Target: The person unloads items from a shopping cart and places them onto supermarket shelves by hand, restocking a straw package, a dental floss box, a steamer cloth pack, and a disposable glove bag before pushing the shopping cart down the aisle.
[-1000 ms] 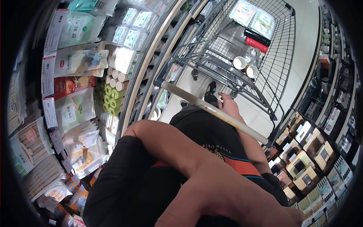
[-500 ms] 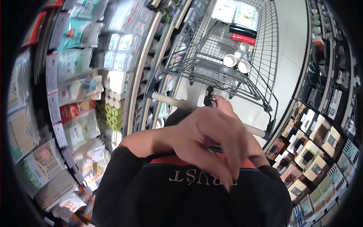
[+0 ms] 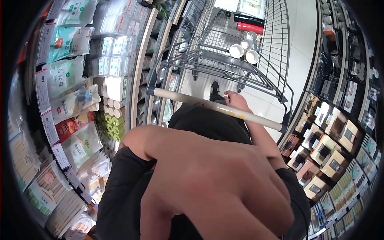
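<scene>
My left hand (image 3: 216,180) is raised very close to the camera, back of the hand up. Its thumb stands apart from the fingers, which bend down past the lower edge; the tips are hidden and nothing shows in it. Beyond the pale handle (image 3: 216,107) of a shopping cart (image 3: 276,52), my right hand (image 3: 237,101) hangs low, loosely curled, with nothing visible in it. The forearm passes beneath the handle. In the cart lie a red cylinder (image 3: 250,28), a black one (image 3: 249,19), white-rimmed cups (image 3: 237,51) and flat packs (image 3: 252,8).
Shelves of hanging bags (image 3: 64,74), clear plastic packs (image 3: 114,46) and green-wrapped rolls (image 3: 114,124) line the left. On the right are shelves with boxed goods (image 3: 334,168). Pale floor tiles (image 3: 302,28) run beside the cart. A dark shoe (image 3: 215,89) shows below it.
My left hand first rose over the handle, then came back closer to the camera, larger in view. My right hand stays beyond the handle, its fingers more curled. The cart appears slightly further up and left.
</scene>
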Available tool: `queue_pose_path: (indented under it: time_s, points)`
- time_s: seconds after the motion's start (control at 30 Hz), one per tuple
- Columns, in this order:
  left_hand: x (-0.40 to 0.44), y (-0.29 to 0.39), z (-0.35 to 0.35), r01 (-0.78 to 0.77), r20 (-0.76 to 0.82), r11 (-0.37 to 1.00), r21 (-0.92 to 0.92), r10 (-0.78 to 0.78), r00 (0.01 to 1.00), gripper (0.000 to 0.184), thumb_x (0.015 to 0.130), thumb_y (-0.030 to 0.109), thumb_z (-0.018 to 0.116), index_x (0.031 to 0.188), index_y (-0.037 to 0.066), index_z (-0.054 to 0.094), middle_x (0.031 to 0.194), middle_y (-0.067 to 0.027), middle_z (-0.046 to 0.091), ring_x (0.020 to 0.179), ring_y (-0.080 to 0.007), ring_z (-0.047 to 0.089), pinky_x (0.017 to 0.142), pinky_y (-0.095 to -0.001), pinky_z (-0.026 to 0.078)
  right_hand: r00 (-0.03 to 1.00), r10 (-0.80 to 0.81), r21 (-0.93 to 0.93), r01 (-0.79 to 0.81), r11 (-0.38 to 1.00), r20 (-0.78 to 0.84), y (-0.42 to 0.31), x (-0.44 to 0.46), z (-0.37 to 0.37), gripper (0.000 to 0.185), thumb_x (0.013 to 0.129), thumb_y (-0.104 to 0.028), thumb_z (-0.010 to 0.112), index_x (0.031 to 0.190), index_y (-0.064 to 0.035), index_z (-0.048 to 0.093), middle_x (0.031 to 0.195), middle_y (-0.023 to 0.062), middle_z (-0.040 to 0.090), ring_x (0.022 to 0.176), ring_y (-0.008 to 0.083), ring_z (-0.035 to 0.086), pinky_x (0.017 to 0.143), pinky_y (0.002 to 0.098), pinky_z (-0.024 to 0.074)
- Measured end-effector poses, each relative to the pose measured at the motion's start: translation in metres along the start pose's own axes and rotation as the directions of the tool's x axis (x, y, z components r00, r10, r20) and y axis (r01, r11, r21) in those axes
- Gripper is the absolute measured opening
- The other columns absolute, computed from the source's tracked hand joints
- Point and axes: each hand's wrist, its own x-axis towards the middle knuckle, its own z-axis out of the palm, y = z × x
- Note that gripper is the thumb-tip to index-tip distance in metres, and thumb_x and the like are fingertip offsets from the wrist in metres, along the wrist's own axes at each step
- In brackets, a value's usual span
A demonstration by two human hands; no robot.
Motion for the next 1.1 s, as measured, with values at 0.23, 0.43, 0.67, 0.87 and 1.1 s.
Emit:
queue_pose_path:
  time_s: [0.23,0.43,0.67,0.87,1.1]
  points:
    - [-0.015,0.001,-0.003,0.037,-0.066,0.998,-0.043,-0.039,0.997,0.038,0.092,0.054,0.067,0.103,0.018,0.069,0.076,-0.0147,0.062,0.054,-0.0243,0.055,0.043,-0.0347,0.038,1.000,0.015,-0.014,-0.015,1.000,0.021,-0.014,0.007,-0.012,0.030,0.093,-0.021,0.056,0.114,-0.0021,0.066,0.110,0.0235,0.069,0.103,0.0386,0.067,0.091,0.0472,0.0521]
    - [-0.020,0.003,-0.012,0.062,-0.114,0.996,-0.058,-0.068,0.991,0.038,0.091,0.054,0.068,0.102,0.018,0.069,0.075,-0.0142,0.062,0.054,-0.0249,0.056,0.044,-0.0351,0.039,0.999,0.044,-0.034,-0.043,0.998,0.031,-0.010,0.015,-0.017,0.033,0.096,-0.024,0.056,0.122,-0.0063,0.065,0.111,0.0223,0.070,0.103,0.0380,0.067,0.091,0.0471,0.0520]
    - [-0.012,0.000,-0.025,0.076,-0.132,0.997,-0.027,-0.079,0.988,0.038,0.090,0.054,0.070,0.100,0.017,0.068,0.075,-0.0136,0.062,0.055,-0.0257,0.056,0.045,-0.0356,0.040,0.998,0.060,-0.019,-0.060,0.998,0.006,-0.008,0.018,-0.020,0.032,0.095,-0.024,0.057,0.120,-0.0047,0.066,0.108,0.0237,0.070,0.101,0.0385,0.067,0.091,0.0470,0.0517]
    - [-0.047,-0.003,-0.107,0.530,-0.504,0.132,0.838,-0.186,0.843,0.066,0.071,0.016,0.081,0.133,0.008,0.061,0.080,-0.0065,0.060,0.073,-0.0249,0.060,0.069,-0.0369,0.049,0.960,0.254,0.257,-0.218,0.942,-0.116,0.038,-0.021,-0.035,0.034,0.092,-0.027,0.060,0.118,-0.0069,0.067,0.102,0.0234,0.072,0.094,0.0390,0.070,0.086,0.0450,0.0556]
    - [-0.132,-0.040,-0.211,0.330,-0.508,-0.565,0.756,-0.188,0.841,0.060,0.069,0.024,0.085,0.124,0.012,0.064,0.106,-0.0121,0.059,0.107,-0.0335,0.060,0.099,-0.0508,0.047,0.850,0.442,0.320,-0.350,0.881,-0.287,0.274,-0.105,-0.039,0.026,0.092,-0.023,0.062,0.110,-0.0054,0.069,0.097,0.0193,0.072,0.092,0.0342,0.072,0.078,0.0421,0.0563]
